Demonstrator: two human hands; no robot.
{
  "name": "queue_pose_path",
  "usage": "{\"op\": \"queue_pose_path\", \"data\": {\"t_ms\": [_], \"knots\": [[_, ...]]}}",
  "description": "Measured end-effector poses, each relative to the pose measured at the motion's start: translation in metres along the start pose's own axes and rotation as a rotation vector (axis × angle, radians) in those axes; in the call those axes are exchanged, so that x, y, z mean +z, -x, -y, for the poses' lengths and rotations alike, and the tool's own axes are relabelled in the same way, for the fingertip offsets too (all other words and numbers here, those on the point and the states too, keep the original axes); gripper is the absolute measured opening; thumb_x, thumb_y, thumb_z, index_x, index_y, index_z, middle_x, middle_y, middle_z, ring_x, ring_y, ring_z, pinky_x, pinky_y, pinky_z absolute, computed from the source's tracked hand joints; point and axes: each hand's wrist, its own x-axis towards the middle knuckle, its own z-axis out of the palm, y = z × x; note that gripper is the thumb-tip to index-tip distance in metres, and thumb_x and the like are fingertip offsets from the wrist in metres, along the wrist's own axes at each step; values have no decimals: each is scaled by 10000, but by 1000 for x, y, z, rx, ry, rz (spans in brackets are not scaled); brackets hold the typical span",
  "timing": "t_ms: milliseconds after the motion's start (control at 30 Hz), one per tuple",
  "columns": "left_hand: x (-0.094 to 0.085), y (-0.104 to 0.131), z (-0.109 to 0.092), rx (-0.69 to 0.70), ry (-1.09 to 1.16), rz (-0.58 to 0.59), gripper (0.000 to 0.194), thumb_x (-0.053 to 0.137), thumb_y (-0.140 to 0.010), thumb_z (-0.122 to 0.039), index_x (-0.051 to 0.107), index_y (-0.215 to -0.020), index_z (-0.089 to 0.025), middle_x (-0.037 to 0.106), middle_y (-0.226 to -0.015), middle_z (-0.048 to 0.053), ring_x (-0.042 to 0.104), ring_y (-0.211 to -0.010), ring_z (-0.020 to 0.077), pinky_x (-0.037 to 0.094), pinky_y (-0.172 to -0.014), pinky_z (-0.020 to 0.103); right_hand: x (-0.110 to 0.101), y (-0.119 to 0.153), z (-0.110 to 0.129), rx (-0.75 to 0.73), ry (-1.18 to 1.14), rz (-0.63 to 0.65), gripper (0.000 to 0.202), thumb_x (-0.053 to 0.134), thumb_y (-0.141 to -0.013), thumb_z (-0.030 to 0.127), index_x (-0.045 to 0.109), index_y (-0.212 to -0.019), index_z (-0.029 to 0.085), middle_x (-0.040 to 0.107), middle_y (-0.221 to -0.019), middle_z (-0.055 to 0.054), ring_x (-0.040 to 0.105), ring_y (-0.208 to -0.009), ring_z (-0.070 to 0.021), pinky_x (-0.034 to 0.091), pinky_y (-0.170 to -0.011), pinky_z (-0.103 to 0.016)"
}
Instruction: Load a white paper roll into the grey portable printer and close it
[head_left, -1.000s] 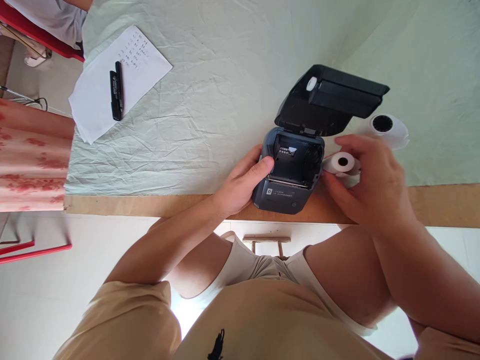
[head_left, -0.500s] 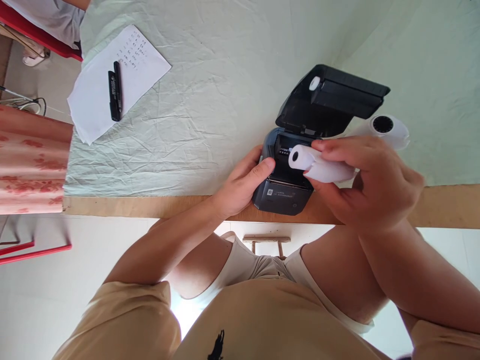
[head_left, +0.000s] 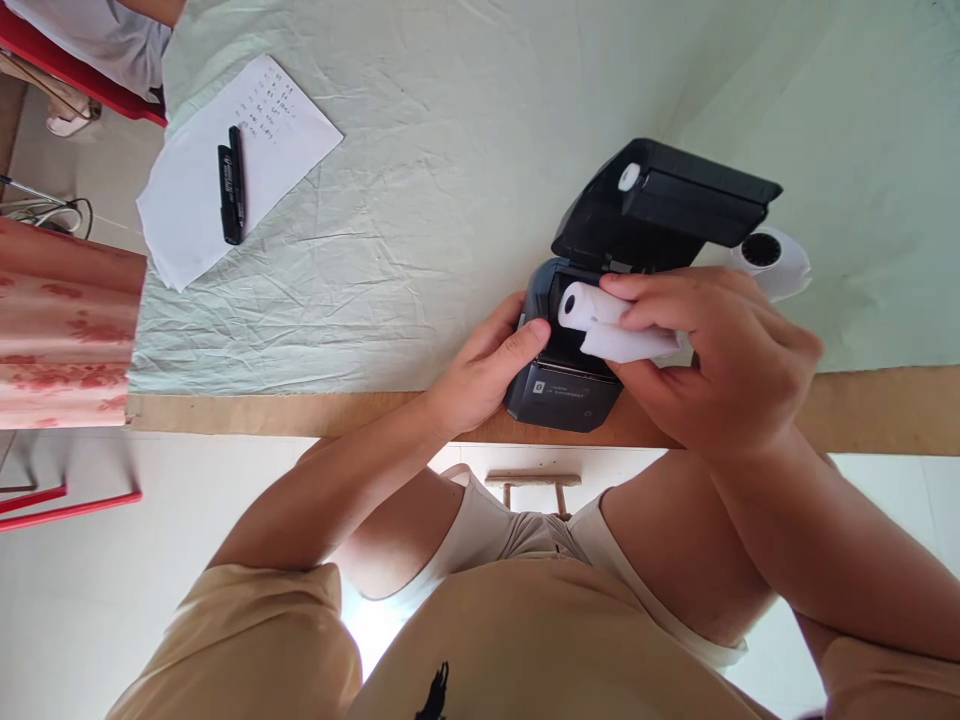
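Observation:
A dark label printer [head_left: 564, 398] stands at the table's front edge, its black lid [head_left: 667, 190] swung up and back. My left hand [head_left: 491, 365] grips the printer's left side, with the thumb over the rim of the paper bay. Between the fingers and thumb of my right hand [head_left: 727, 360] is a small white paper roll [head_left: 589, 306] with a dark core hole and a loose flap of paper. The roll is over the bay and partly in its opening; whether it touches the bottom I cannot tell. My right hand hides the printer's right side.
Another white paper roll [head_left: 787, 265] with a dark core lies behind my right hand. At the left, two black markers [head_left: 232, 190] rest on a handwritten sheet [head_left: 281, 125]. A pale green cloth [head_left: 420, 200] covers the table. Part of another person [head_left: 112, 40] shows at the top left.
My right hand has moved left and slightly up with the paper roll, bringing it further over the printer's bay. My left hand and the printer stay nearly where they were.

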Motion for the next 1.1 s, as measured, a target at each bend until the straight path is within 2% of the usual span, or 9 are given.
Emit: {"op": "queue_pose_path", "data": {"t_ms": [233, 367, 467, 600, 733, 833, 900, 1033, 1100], "knots": [[0, -1, 0, -3, -31, -9, 731, 907, -1068, -917, 827, -1316, -234, 892, -1234, 73, 853, -1154, 288, 682, -976, 401, -8, 3, -7, 27, -26, 146, 356, 830, -1062, 1, 799, -1145, 346, 1000, -1342, 50, 961, -1096, -249, 655, -866, -435], [1, 0, 1, -8, -34, -32, 745, 947, -1023, -917, 841, -1326, -244, 898, -1213, 72, 857, -1156, 309, 688, -972, 410, -9, 5, -7, 53, 26, 127, 296, 827, -1100, 62, 792, -1111, 355, 990, -1176, 76, 909, -957, -238, 619, -812, -449], [2, 1, 0, -10, -26, -36, 738, 962, -1002, -915, 849, -1296, -247, 912, -1242, 80, 865, -1189, 324, 702, -1006, 423, -10, 5, -5, 57, 71, 188, 320, 814, -1099, 76, 801, -1143, 393, 985, -1124, 86, 930, -1016, -280, 644, -851, -486], [1, 0, -1, -37, -10, -22, 722, 942, -1018, -908, 839, -1259, -235, 915, -1263, 99, 881, -1225, 340, 713, -1027, 434, -10, 7, 1, 16, 38, 102, 341, 827, -1045, 41, 750, -1124, 364, 966, -1058, 86, 922, -1016, -278, 580, -819, -493], [-2, 0, 2, 24, -5, -13, 825, 988, -986, -884, 789, -1497, -268, 903, -1511, 118, 850, -1484, 382, 716, -1221, 474, -11, 14, 8, -19, -14, 107, 283, 853, -1077, 86, 754, -1116, 348, 958, -1056, 100, 908, -1033, -244, 572, -851, -484], [-2, 2, 5, 91, -11, -16, 1042, 1113, -913, -766, 630, -1756, -389, 818, -1743, 89, 796, -1644, 397, 684, -1346, 534, -12, 22, 10, -39, -25, 119, 71, 857, -1169, 322, 789, -1189, 330, 971, -1082, 52, 909, -1068, -261, 552, -859, -492], [0, 4, 5, 79, -17, -4, 1108, 1137, -920, -681, 553, -1832, -444, 787, -1805, 79, 803, -1653, 408, 688, -1344, 567, -13, 26, 10, -41, -57, 136, 149, 796, -1201, 453, 818, -1258, 317, 980, -1115, 5, 913, -1111, -290, 567, -891, -506], [3, 4, 3, 62, -32, -6, 1117, 1143, -913, -653, 557, -1843, -457, 798, -1788, 82, 833, -1599, 431, 706, -1318, 610, -15, 29, 8, -27, -72, 130, 200, 694, -1217, 459, 836, -1308, 352, 961, -1067, -13, 911, -1111, -323, 610, -903, -523], [3, 3, 2, 54, -29, -20, 1166, 1169, -869, -666, 570, -1845, -442, 792, -1783, 102, 837, -1582, 448, 718, -1289, 608, -16, 29, 5, -18, -94, 115, 189, 697, -1197, 391, 829, -1328, 355, 946, -1085, -24, 901, -1104, -329, 634, -913, -522]]}}
